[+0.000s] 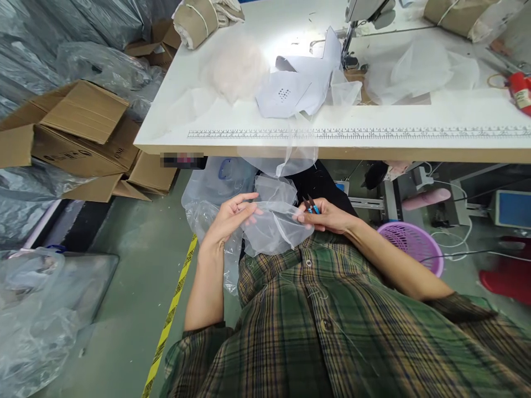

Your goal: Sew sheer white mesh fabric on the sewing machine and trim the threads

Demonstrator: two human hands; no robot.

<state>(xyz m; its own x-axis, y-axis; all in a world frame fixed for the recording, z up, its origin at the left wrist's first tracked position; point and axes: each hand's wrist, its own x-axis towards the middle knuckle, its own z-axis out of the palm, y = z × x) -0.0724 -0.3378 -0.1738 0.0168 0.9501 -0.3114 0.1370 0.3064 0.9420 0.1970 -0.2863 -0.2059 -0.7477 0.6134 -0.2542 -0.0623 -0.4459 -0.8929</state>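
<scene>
A piece of sheer white fabric (pixel 271 229) is spread between my two hands over my lap, below the table edge. My left hand (pixel 232 216) pinches its left side between thumb and fingers. At the fabric's right side, my right hand (pixel 327 215) grips the edge with thumb and fingertips. Small blue-handled thread snips (pixel 312 205) also sit in that hand, blades pointing up and away from me. More sheer fabric (pixel 286 160) hangs over the table's front edge just beyond.
On the white table (pixel 166 119) are a sewing machine (pixel 352 38), a white sheet with dark dots (pixel 290 88), sheer fabric piles (pixel 423 69) and a rolled bundle (pixel 194 25). Cardboard boxes (pixel 83 119) stand left; a purple basket (pixel 415 235) is under the table, right.
</scene>
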